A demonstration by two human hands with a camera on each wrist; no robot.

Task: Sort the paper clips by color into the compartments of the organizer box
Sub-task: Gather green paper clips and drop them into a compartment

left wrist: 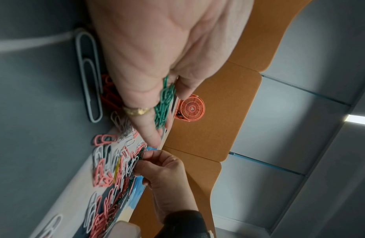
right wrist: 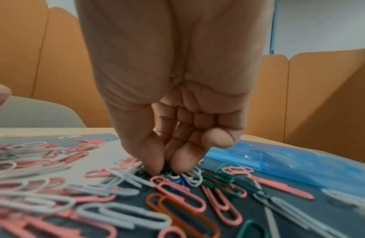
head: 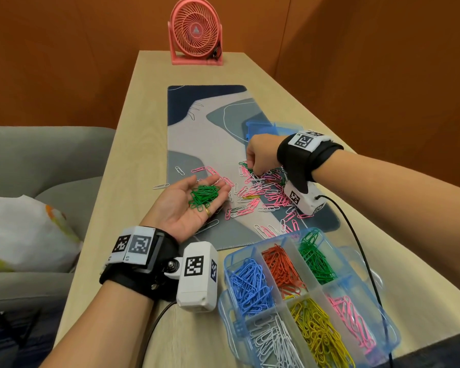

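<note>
I am gathering green: my right hand (head: 260, 155) pinches a green wire paper clip (right wrist: 167, 173) in the mixed pile (head: 260, 189) on the patterned mat (head: 210, 134); my left hand (head: 194, 203), palm up and spread, cups the green bunch (head: 204, 196). Next, I judge, it goes to the green compartment (head: 316, 257) of the clear blue plastic organizer box (head: 230, 304) on the table (head: 133, 144); tangled pink and white clips crowd the pinch.

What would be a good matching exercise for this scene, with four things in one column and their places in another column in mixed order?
Things:
1. green clips in the palm
2. blue clips
3. pink fan
4. right hand

Places:
A. far end of the table
B. cupped in the left hand
C. over the loose pile on the mat, fingertips down
D. a compartment of the organizer box

Pairs: 1-B, 2-D, 3-A, 4-C
</note>
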